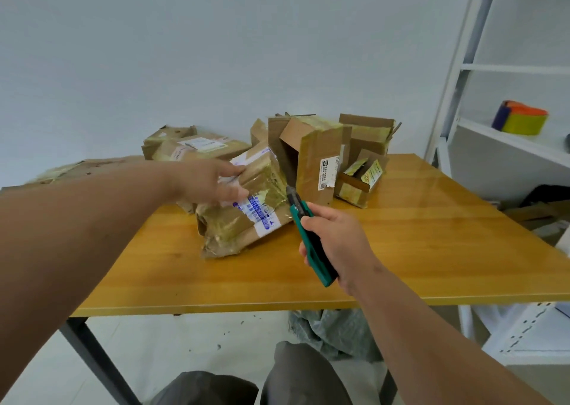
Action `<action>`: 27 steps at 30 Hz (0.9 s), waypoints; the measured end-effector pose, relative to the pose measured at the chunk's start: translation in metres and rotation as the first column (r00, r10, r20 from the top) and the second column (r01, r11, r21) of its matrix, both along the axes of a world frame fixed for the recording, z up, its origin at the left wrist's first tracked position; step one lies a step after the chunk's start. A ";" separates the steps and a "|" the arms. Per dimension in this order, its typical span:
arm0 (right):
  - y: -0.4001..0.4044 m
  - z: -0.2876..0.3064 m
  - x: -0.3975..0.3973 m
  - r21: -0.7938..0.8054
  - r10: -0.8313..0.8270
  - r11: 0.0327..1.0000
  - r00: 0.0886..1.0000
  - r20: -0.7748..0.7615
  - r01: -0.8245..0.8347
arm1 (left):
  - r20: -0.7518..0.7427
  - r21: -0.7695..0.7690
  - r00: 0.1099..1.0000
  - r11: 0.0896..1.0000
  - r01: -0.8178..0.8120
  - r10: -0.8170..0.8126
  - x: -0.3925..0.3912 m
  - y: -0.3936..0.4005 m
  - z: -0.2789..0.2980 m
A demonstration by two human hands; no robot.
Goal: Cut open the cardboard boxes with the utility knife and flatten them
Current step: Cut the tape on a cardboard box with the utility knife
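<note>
Several boxes (317,155) behind, shelf (509,133) rt.

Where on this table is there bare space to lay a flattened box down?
The widest bare patch of the table lies right of the right hand holding the utility knife, running to the right edge. A second strip runs along the near edge, below the taped box the left hand rests on. The far side is crowded with boxes.
</note>
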State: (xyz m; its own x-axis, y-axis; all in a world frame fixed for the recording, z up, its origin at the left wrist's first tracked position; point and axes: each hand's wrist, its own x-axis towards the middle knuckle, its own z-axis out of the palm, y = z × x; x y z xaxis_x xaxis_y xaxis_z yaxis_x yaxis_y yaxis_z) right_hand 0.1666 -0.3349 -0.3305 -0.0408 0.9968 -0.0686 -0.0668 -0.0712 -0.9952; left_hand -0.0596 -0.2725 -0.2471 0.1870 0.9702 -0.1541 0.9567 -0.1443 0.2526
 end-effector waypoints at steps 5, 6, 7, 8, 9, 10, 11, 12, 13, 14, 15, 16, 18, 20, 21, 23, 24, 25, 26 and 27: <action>-0.006 -0.010 0.004 0.027 0.029 0.999 0.997 0.067 -0.030 | 0.001 0.065 1.000 0.998 0.013 -0.013 0.008 0.001 -0.019; -0.007 -0.011 0.006 0.030 0.029 0.999 0.997 0.067 -0.031 | -0.038 0.088 0.999 0.996 0.021 -0.018 0.009 0.001 -0.017; -0.007 -0.012 0.009 0.032 0.029 0.999 0.997 0.064 -0.031 | -0.067 0.101 0.998 0.995 0.021 -0.014 0.010 0.002 -0.015; -0.008 -0.014 0.011 0.030 0.028 0.999 0.998 0.060 -0.030 | -0.091 0.107 0.996 0.994 0.018 -0.008 0.013 0.004 -0.012; -0.009 -0.016 0.012 0.022 0.027 0.999 0.998 0.051 -0.028 | -0.113 0.112 0.994 0.994 0.022 -0.009 0.015 0.007 -0.010; -0.011 -0.018 0.014 0.011 0.026 1.000 0.999 0.033 -0.027 | -0.137 0.112 0.990 0.993 0.028 -0.012 0.020 0.008 -0.008; -0.013 -0.021 0.015 0.001 0.027 1.000 1.000 0.010 -0.027 | -0.163 0.120 0.986 0.992 0.043 -0.023 0.025 0.009 -0.006; -0.014 -0.024 0.017 -0.006 0.028 1.000 1.000 -0.011 -0.028 | -0.183 0.127 0.983 0.990 0.055 -0.031 0.028 0.010 -0.003; -0.015 -0.026 0.019 -0.007 0.029 1.000 0.999 -0.023 -0.029 | -0.191 0.130 0.981 0.990 0.059 -0.034 0.031 0.010 0.000; -0.017 -0.027 0.022 -0.004 0.030 1.000 0.999 -0.025 -0.030 | -0.190 0.127 0.981 0.990 0.053 -0.028 0.034 0.009 0.004; -0.018 -0.028 0.026 0.006 0.032 0.999 0.999 -0.022 -0.031 | -0.194 0.131 0.981 0.990 0.047 -0.020 0.035 0.008 0.008; -0.019 -0.028 0.028 0.023 0.034 0.999 0.999 -0.013 -0.033 | -0.216 0.145 0.976 0.989 0.039 -0.007 0.037 0.006 0.013; -0.020 -0.028 0.029 0.087 0.013 0.996 1.000 0.024 -0.015 | -0.245 0.214 0.966 0.976 -0.030 0.083 0.040 0.006 0.025; -0.018 -0.029 0.026 0.185 -0.070 0.981 0.996 0.057 0.059 | -0.227 0.266 0.953 0.954 -0.137 0.200 0.043 0.004 0.039; -0.016 -0.029 0.023 0.248 -0.115 0.965 0.989 0.091 0.089 | -0.238 0.283 0.943 0.945 -0.163 0.234 0.042 0.003 0.044; -0.011 -0.030 0.015 0.386 -0.192 0.919 0.947 0.257 0.081 | -0.283 0.288 0.926 0.943 -0.166 0.250 0.037 0.003 0.048; -0.008 -0.029 0.011 0.437 -0.219 0.898 0.912 0.348 0.049 | -0.303 0.279 0.922 0.947 -0.157 0.242 0.036 0.002 0.048; -0.005 -0.029 0.006 0.470 -0.242 0.882 0.877 0.415 0.021 | -0.314 0.273 0.920 0.950 -0.149 0.234 0.033 0.002 0.046; -0.002 -0.030 0.003 0.493 -0.261 0.870 0.850 0.457 0.001 | -0.316 0.262 0.921 0.954 -0.147 0.228 0.031 0.002 0.044; 0.002 -0.030 -0.001 0.516 -0.282 0.856 0.828 0.484 -0.010 | -0.314 0.238 0.924 0.960 -0.148 0.220 0.028 0.002 0.041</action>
